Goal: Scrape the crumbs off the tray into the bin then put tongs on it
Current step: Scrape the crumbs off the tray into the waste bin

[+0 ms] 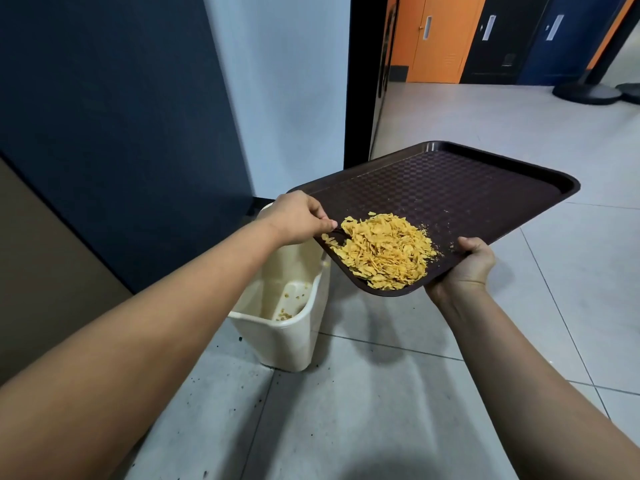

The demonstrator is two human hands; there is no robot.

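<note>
Tray: I have the brown tray (450, 188) in the air over the floor, tilted down toward its near-left corner, long axis running from that corner up and away to the right.
Crumbs: the yellow crumbs (382, 251) are heaped in that low corner, just short of the rim.
Bin: the cream bin (277, 323) stands on the floor below and left of the low corner; its mouth lies partly under the tray's left edge.
Left hand: my left hand (299, 218) pinches the left edge, beside the heap and nearer the bin.
Right hand: my right hand (467, 265) grips the near edge from beneath, thumb on the rim.
Tongs: none in view.
Judgement: the corner probably overhangs the bin's mouth, though the angle leaves me unsure.
</note>
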